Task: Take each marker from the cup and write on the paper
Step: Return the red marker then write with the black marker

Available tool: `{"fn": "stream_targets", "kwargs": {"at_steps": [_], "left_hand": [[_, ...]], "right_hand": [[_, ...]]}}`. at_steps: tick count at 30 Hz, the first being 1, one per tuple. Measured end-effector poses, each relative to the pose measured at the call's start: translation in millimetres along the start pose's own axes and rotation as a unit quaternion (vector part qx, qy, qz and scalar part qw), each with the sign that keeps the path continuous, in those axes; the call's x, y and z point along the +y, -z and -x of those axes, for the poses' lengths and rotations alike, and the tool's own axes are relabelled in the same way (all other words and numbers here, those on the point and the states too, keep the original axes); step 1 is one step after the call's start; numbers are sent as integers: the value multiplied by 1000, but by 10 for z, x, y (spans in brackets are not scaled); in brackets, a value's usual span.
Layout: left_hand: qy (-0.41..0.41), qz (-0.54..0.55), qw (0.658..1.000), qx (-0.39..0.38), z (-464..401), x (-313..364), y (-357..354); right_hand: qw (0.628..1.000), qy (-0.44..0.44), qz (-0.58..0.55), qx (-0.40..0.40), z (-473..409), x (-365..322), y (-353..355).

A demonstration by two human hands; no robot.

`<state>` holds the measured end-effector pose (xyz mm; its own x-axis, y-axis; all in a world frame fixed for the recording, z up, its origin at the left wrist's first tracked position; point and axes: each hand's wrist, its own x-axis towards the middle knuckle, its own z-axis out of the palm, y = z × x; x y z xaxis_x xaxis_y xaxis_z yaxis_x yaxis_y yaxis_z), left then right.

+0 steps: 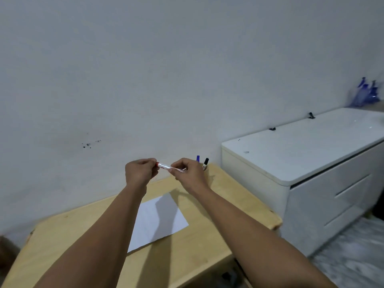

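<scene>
I hold a red marker (165, 166) level in the air above the far side of the wooden table (207, 242). My left hand (140, 172) pinches its red cap end, and my right hand (188, 173) grips its white barrel. A white sheet of paper (160, 221) lies flat on the table below my forearms. Behind my right hand, a blue marker (198, 158) and a black marker (205, 163) stick up from the cup, which my hand hides.
A white chest with drawers (311, 163) stands to the right of the table, close to its corner. Blue bottles (365, 93) sit at its far end. A plain wall runs behind the table. Patterned floor (353, 256) shows at the lower right.
</scene>
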<state>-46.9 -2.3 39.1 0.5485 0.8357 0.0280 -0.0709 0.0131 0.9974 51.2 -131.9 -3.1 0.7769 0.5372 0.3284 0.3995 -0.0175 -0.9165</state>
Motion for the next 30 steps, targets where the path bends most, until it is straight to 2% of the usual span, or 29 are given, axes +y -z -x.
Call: {"fn": "stream_targets", "kwargs": {"at_steps": [3,5,8,10,14,19,26,30], "left_hand": [[-55,-49,994,-79,-1,152,-343],[-80,-87,984,-131,-36,166,-564],[-122,-223,957,-137,-182,-33,-793],[-123,-298,935,-150,-270,-271,-874],[-86,-368,906,-191,-460,-707,-1050],[-100,-377,896,-212,-567,-949,-1325],[-99,-376,902,-184,-566,-1043,-1438],[-105,-386,899,-178,-526,-1001,-1420]], "right_hand": [[986,0,158,-61,-243,-1,333],[971,0,230,-60,-436,-25,558],[979,-12,203,29,-747,9,822],[979,-19,191,64,-924,66,906],[976,-47,210,24,-1099,250,862],[964,-63,260,-4,-1180,540,788],[949,-72,301,-64,-1118,748,905],[953,-94,277,-84,-1100,918,957]]}}
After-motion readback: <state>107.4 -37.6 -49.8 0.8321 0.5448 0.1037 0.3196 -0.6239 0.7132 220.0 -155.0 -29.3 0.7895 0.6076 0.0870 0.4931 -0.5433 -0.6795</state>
